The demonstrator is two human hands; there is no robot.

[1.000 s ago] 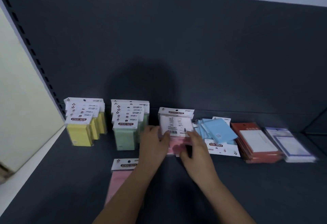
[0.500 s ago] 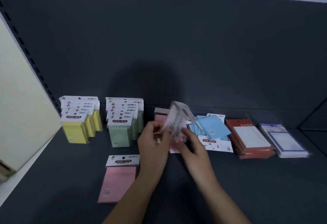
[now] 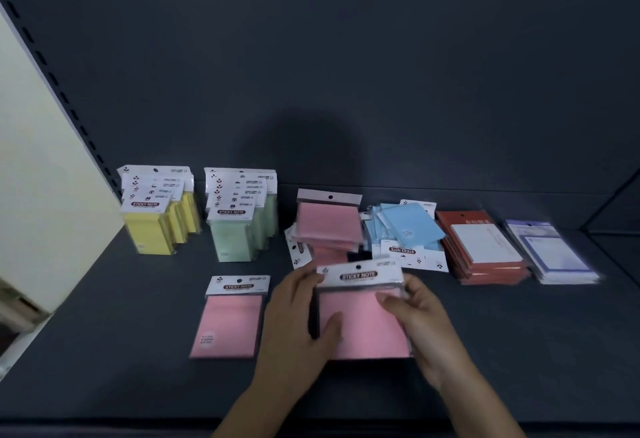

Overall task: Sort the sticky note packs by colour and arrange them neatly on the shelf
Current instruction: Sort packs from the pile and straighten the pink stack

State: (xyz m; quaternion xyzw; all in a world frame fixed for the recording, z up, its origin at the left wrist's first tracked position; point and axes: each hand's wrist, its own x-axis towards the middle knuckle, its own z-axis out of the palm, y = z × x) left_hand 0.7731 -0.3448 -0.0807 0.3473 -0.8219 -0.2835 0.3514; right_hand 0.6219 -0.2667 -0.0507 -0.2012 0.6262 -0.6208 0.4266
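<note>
Both hands hold a pink sticky note pack (image 3: 363,327), label side up, near the shelf's front. My left hand (image 3: 298,320) grips its left edge with the thumb on top. My right hand (image 3: 420,320) grips its right edge. To the left of it, another pink pack (image 3: 230,320) lies flat. Behind the held pack sits a loose pile of pink packs (image 3: 327,226). Yellow packs (image 3: 156,209) and green packs (image 3: 239,216) stand in tidy rows at the back left. A messy heap of blue packs (image 3: 405,230) lies right of the pink pile.
The dark shelf (image 3: 519,351) has a dark back panel. A stack of red packs (image 3: 481,247) and a stack of purple-edged packs (image 3: 550,250) lie at the right. A slotted upright (image 3: 62,91) and a cream side wall bound the left.
The hands lifted a pack off the pink pile, turned it over from its white back to its pink front, and brought it toward the shelf's front.
</note>
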